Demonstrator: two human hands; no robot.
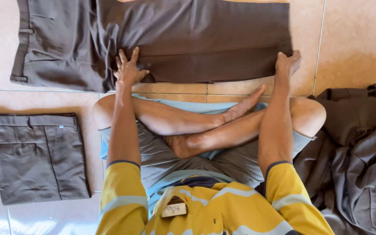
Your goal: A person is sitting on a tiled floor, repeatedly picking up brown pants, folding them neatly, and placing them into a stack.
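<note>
Brown trousers (196,39) lie flat on the tiled floor (353,39). Left hand (128,69) presses them, fingers spread; right hand (287,63) seems curled on their hem. Folded trousers (33,156) lie left, a heap of clothes (357,156) right.

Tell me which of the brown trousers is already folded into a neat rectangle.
The folded trousers on the person's left. The trousers under both hands lie spread flat, and the rest form a crumpled pile on the right.

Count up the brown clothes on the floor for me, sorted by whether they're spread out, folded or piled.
Spread-out trousers under both hands: 1
Folded trousers: 1
Heap of unfolded garments: 1 heap, pieces inside cannot be counted
Total: 3 groups
</note>
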